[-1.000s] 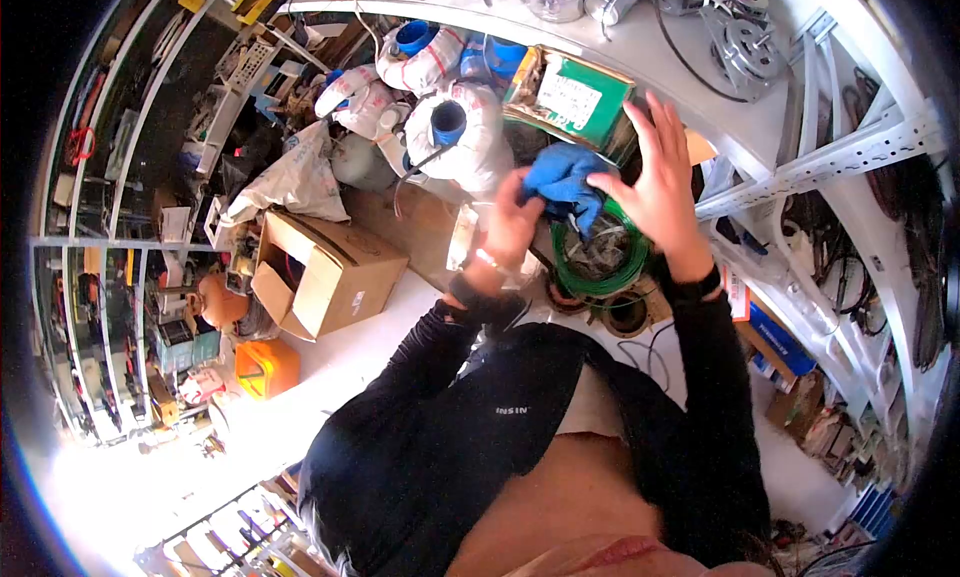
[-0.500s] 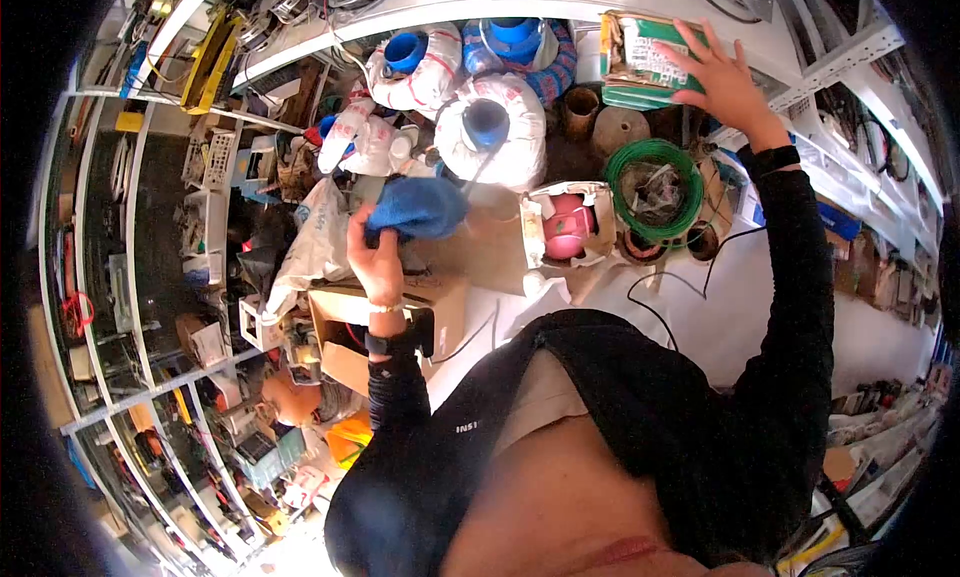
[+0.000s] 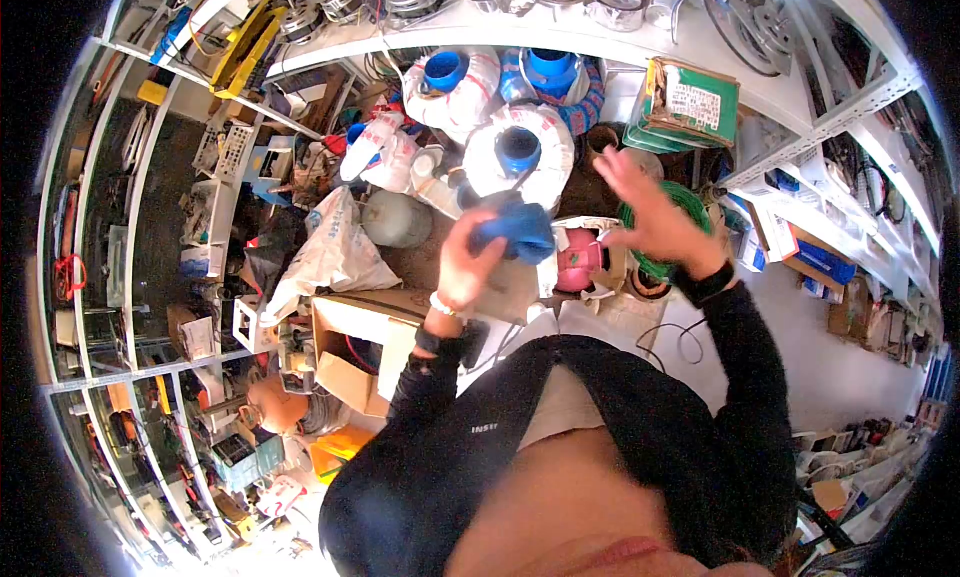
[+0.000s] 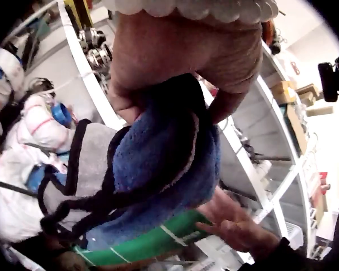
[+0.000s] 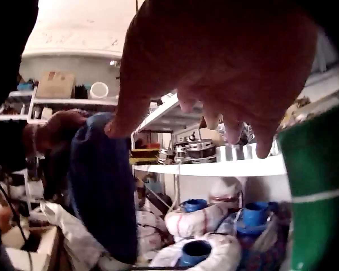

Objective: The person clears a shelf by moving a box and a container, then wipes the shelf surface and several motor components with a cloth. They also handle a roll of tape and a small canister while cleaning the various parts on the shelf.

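My left hand [image 3: 468, 264] grips a blue cloth [image 3: 525, 232] between thumb and fingers. In the left wrist view the cloth [image 4: 164, 152] hangs folded, with black edging and a grey part. To the right, my right hand [image 3: 665, 217] is held with fingers spread, in front of the green wire coil [image 3: 690, 205], and holds nothing. Seen from the right wrist, the cloth [image 5: 104, 189] is beside the thumb of my right hand [image 5: 214, 62]; whether they touch I cannot tell. A green box [image 3: 695, 107] stands beyond the right hand.
White-wrapped rolls with blue cores [image 3: 480, 157] stand beyond the hands. A pink object [image 3: 577, 262] lies in a torn carton near the right hand. An open cardboard box [image 3: 350, 362] is at lower left. A white shelf [image 3: 560, 35] crosses the back, loaded with metal parts.
Since half a second ago, my left hand has carried the cloth rightward. My right hand has come back from the green box toward the cloth. A second ago both hands were at the cloth above the coil.
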`<act>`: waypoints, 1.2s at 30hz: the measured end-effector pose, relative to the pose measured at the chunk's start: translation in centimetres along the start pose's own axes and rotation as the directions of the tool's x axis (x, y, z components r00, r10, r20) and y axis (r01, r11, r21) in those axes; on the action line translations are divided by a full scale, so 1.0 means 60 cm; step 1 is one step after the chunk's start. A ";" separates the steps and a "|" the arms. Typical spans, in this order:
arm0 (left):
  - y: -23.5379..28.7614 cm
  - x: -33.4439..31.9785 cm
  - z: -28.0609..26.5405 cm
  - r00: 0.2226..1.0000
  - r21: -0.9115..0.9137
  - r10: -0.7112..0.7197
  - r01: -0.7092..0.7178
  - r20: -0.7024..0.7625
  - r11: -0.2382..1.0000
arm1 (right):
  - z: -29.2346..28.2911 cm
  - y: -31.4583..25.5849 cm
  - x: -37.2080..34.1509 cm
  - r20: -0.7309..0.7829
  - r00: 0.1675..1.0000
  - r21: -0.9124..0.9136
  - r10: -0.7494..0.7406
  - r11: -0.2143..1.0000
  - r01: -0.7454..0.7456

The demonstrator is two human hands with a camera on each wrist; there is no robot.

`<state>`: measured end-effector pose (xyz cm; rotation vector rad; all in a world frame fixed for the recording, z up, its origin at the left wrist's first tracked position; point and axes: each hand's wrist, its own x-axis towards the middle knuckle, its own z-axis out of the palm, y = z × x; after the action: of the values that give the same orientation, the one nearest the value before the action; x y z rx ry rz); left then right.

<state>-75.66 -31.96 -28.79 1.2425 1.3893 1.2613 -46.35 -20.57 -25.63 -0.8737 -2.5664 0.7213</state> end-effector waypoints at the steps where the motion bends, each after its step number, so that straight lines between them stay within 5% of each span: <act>1: 0.022 0.017 0.022 0.980 0.101 0.182 -0.190 0.081 0.977 | 0.014 -0.013 0.002 0.032 0.999 0.127 0.014 0.992 -0.018; 4: 0.053 0.052 0.090 0.961 -0.166 0.239 -0.216 0.136 0.962 | 0.035 -0.013 -0.010 -0.086 0.994 0.425 0.073 0.905 -0.029; 11: 0.072 0.144 0.168 0.941 -0.068 0.333 -0.329 0.059 0.942 | 0.006 0.042 -0.048 -0.143 0.885 0.638 0.444 0.724 -0.261; 15: 0.073 0.196 0.199 0.997 -0.326 0.068 -0.052 0.039 0.944 | -0.007 0.047 -0.014 -0.285 0.725 0.757 0.627 0.611 -0.231; 17: 0.080 0.221 0.201 0.969 -0.230 0.150 -0.103 0.196 0.968 | -0.020 0.049 0.021 -0.355 0.720 0.802 0.597 0.590 -0.094; 19: 0.075 0.247 0.202 0.908 -0.067 0.298 -0.291 0.294 0.954 | -0.032 0.039 0.061 -0.416 0.728 0.832 0.545 0.550 0.063; 21: 0.072 0.287 0.191 0.784 0.044 0.410 -0.484 0.466 0.874 | -0.049 0.038 0.093 -0.376 0.772 0.730 0.512 0.677 -0.094; 24: 0.100 0.340 0.176 0.550 -0.149 0.485 -0.543 0.680 0.826 | -0.071 0.050 0.144 -0.429 0.595 0.779 0.680 0.611 -0.138; 25: 0.114 0.355 0.171 0.554 -0.185 0.446 -0.463 0.703 0.867 | -0.089 0.043 0.156 -0.410 0.573 0.855 0.709 0.518 -0.029; 27: 0.125 0.411 0.165 0.511 -0.079 0.486 -0.627 0.709 0.775 | -0.114 0.049 0.155 -0.389 0.509 0.878 0.767 0.477 -0.047; 29: 0.153 0.468 0.181 0.551 -0.204 0.603 -0.617 0.578 0.760 | -0.143 0.050 0.144 -0.344 0.428 0.921 0.836 0.389 -0.020; 31: 0.152 0.533 0.224 0.769 -0.213 0.371 -0.304 0.521 0.929 | -0.172 0.057 0.117 -0.332 0.375 0.943 0.866 0.319 0.097; 33: 0.173 0.608 0.268 0.844 0.054 0.262 -0.323 0.469 0.945 | -0.189 0.096 0.062 -0.367 0.231 0.920 0.901 0.315 0.233; 36: 0.133 0.720 0.370 0.812 0.419 0.473 -0.582 0.342 0.697 | -0.231 0.088 0.017 -0.383 0.228 0.893 0.895 0.296 0.340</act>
<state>-58.57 13.74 -22.44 2.2147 1.2846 1.1015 -38.30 -11.41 -17.13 -0.9954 -0.4513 1.1008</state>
